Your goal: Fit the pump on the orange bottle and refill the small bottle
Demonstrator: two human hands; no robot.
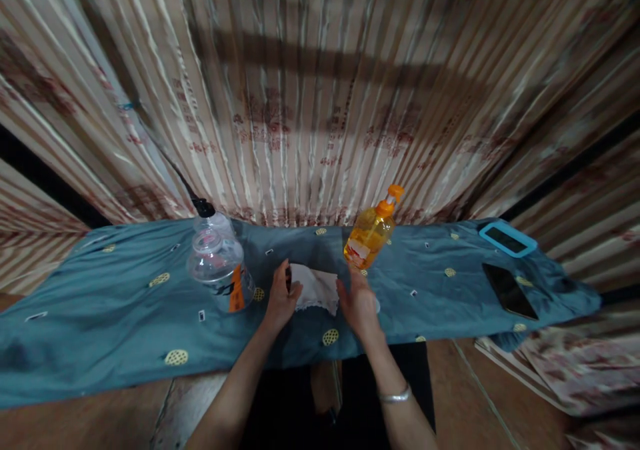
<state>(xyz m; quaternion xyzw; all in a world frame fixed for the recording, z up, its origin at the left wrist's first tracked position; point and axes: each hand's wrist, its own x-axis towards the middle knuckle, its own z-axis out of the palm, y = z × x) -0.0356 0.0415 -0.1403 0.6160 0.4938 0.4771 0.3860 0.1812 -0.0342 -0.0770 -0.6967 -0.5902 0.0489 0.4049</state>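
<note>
My left hand pinches the left edge of a white cloth lying on the teal table cover; a small dark thing shows at its fingertips. To the cloth's right, my right hand hovers with fingers apart, close to the cloth, and I cannot tell if it touches it. An orange pump bottle stands tilted just behind my right hand. A clear plastic spray bottle with an orange label stands left of my left hand.
A black phone lies at the right end of the table, and a blue-framed device lies behind it. Striped curtains hang right behind the table. Patterned fabric lies on the floor at the lower right.
</note>
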